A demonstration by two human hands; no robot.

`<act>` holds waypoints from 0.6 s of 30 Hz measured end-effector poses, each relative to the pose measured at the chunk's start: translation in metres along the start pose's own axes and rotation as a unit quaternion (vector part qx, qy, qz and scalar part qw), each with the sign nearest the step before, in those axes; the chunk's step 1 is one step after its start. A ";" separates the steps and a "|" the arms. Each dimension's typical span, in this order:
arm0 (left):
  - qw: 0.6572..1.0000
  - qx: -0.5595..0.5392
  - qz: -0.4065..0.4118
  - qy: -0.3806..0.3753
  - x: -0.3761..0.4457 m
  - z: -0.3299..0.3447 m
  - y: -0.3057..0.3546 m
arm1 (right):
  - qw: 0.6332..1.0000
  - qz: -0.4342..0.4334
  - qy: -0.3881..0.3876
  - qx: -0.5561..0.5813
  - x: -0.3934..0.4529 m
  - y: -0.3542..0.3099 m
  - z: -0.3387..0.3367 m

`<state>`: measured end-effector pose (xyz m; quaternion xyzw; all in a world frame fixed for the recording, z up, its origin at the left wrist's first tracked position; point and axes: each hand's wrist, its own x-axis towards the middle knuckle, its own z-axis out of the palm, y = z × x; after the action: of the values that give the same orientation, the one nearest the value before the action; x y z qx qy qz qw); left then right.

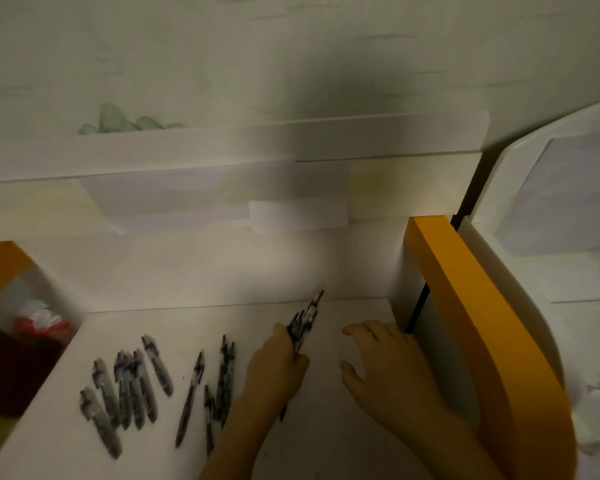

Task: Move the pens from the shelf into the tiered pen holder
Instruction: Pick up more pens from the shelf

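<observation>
Several dark-patterned pens (129, 389) lie loose on the white shelf (333, 431), spread across its left half. My left hand (276, 368) is shut on a small bunch of pens (303, 325) that point up and away from me. To its right, my right hand (385, 365) hovers over the shelf with fingers apart and nothing in it. The tiered pen holder is not in view. The frame is dim and blurred.
An orange-edged side panel (471, 323) walls the shelf on the right, close to my right hand. The white back wall (222, 268) closes the compartment behind. At the left, a lower compartment holds red and dark items (32, 327).
</observation>
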<state>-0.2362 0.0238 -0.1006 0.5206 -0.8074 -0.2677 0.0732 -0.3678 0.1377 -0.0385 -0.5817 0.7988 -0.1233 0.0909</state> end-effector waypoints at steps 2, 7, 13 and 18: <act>0.999 -0.020 0.002 0.026 -0.010 -0.005 0.001 | 1.000 -0.011 0.001 0.000 -0.004 -0.003 -0.003; 0.995 -0.018 -0.005 0.100 -0.042 -0.033 0.012 | 0.998 -0.053 0.012 0.023 -0.016 -0.011 -0.012; 0.979 0.017 0.040 0.200 -0.084 -0.083 0.025 | 0.994 -0.080 0.056 0.040 -0.039 -0.033 -0.038; 0.970 0.028 0.111 0.213 -0.116 -0.114 0.036 | 0.987 -0.093 0.126 0.043 -0.071 -0.057 -0.072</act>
<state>-0.1683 0.0968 0.0328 0.4743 -0.8331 -0.1183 0.2589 -0.3149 0.1953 0.0475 -0.6289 0.7402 -0.2378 0.0026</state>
